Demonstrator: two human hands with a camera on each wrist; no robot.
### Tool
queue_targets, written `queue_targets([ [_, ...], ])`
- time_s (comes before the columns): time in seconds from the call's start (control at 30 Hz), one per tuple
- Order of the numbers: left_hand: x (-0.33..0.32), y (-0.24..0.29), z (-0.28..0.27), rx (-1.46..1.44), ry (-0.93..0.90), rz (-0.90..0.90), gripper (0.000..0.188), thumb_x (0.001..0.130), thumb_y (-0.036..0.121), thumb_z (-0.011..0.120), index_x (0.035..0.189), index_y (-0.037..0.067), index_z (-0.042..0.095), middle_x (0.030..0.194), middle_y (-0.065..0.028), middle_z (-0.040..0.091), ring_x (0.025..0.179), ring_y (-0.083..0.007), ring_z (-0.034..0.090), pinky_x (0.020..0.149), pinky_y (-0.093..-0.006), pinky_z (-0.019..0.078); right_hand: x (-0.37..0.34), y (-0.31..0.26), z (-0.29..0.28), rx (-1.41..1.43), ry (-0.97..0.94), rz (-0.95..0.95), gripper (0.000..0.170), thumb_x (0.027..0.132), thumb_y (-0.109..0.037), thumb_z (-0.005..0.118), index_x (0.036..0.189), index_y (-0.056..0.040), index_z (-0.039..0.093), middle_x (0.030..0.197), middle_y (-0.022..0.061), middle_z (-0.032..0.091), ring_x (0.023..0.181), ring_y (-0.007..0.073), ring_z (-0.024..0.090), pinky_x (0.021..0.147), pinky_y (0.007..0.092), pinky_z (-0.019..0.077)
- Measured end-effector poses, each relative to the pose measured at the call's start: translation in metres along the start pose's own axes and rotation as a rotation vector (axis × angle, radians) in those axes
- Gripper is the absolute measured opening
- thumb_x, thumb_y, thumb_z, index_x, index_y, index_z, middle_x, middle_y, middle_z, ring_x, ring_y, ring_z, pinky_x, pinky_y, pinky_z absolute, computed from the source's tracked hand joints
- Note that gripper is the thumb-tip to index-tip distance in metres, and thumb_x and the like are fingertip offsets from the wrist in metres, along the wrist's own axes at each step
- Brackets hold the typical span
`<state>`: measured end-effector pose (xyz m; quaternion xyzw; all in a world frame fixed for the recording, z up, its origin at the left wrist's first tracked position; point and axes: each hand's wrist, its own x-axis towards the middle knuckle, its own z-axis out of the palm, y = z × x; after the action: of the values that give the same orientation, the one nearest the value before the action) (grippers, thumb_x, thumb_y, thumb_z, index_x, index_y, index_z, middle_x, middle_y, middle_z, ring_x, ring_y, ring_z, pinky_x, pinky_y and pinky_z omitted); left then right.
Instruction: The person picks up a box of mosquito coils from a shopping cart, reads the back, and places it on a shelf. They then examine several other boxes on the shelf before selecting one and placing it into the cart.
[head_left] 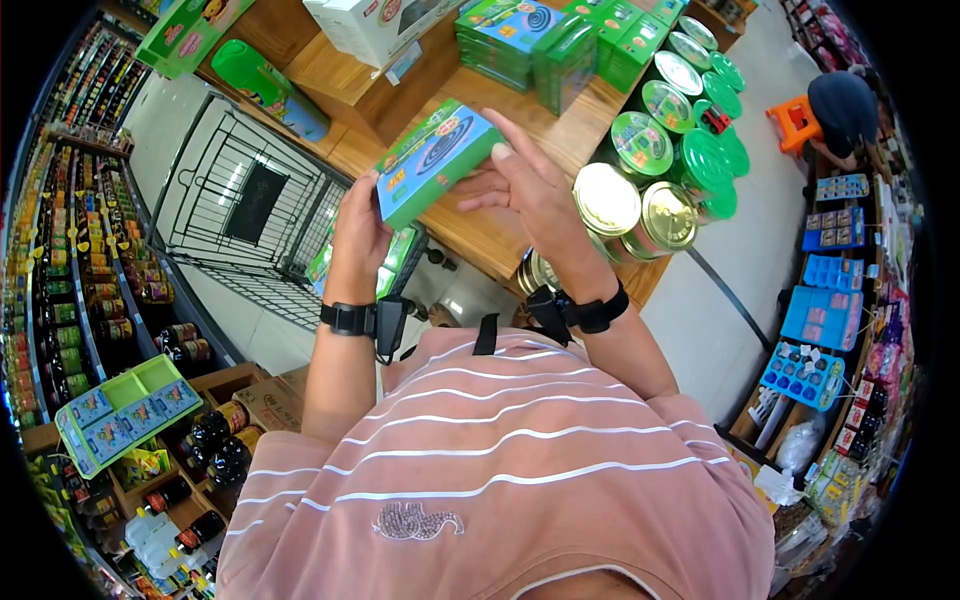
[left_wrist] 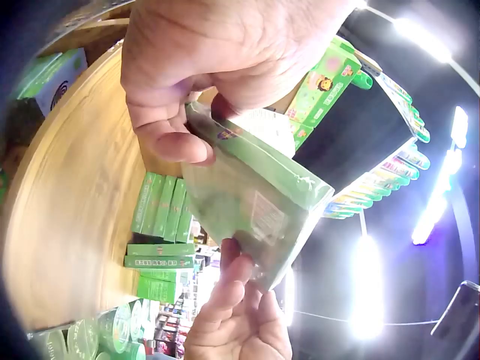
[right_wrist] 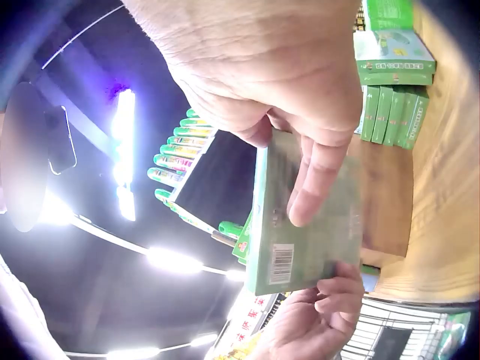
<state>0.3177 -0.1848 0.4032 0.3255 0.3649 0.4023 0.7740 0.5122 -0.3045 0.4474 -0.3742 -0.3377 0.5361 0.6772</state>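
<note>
A green and blue mosquito coil box, with a dark spiral printed on its face, is held up in front of the chest, tilted. My left hand grips its left end. At the opposite end my right hand has its thumb by the front edge and its fingers behind. In the right wrist view, those fingers lie along the box's back, near a white barcode label. The left wrist view shows the left thumb and fingers pinching one corner of the box. Similar boxes are stacked on the wooden display beyond.
Green-lidded and gold-lidded tins crowd the display's right side. A shopping cart with green packages inside stands at the left. A green spray can lies near the cart. Shelves line both sides, and another person bends by an orange stool.
</note>
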Motion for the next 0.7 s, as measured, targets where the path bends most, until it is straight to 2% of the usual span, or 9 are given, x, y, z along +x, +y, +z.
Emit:
queue_targets([
  [0.13,-0.012,0.004,0.022,0.034,0.030,-0.030,0.025,0.104,0.024,0.048,0.099,0.002,0.059,0.076,-0.0043,0.060,0.058,-0.0132,0.053,0.051,-0.0270,0.0425,-0.002,-0.006,-0.004,-0.023,-0.009,-0.039,0.055,0.107,-0.024,0.046,0.153,0.0003,0.030,0.128,0.0176,0.060,0.098,0.0298,0.071,0.079,0.0367,0.0600],
  [0.23,-0.008,0.001,0.017,0.012,-0.018,-0.045,0.025,0.104,0.024,0.048,0.095,0.002,0.058,0.073,-0.0049,0.058,0.057,-0.0141,0.052,0.051,-0.0269,0.0426,-0.003,-0.009,-0.005,-0.033,-0.008,-0.043,0.055,0.107,-0.025,0.047,0.153,0.0008,0.030,0.128,0.0171,0.060,0.097,0.0293,0.071,0.078,0.0357,0.0600],
  [0.43,-0.010,-0.005,0.019,0.015,0.017,-0.044,0.027,0.104,0.026,0.049,0.093,0.003,0.058,0.069,-0.0066,0.056,0.057,-0.0158,0.051,0.051,-0.0273,0.0422,-0.004,-0.012,-0.010,-0.047,-0.007,-0.042,0.056,0.107,-0.026,0.048,0.152,0.0010,0.031,0.125,0.0161,0.061,0.097,0.0285,0.072,0.077,0.0352,0.0603],
  [0.7,-0.016,-0.009,0.021,0.029,-0.066,-0.042,0.029,0.104,0.029,0.050,0.096,0.002,0.058,0.072,-0.0093,0.060,0.060,-0.0172,0.056,0.051,-0.0274,0.0437,-0.007,-0.013,-0.017,-0.065,0.014,-0.033,0.054,0.107,-0.026,0.049,0.151,0.0003,0.033,0.116,0.0180,0.064,0.094,0.0277,0.072,0.077,0.0348,0.0602],
])
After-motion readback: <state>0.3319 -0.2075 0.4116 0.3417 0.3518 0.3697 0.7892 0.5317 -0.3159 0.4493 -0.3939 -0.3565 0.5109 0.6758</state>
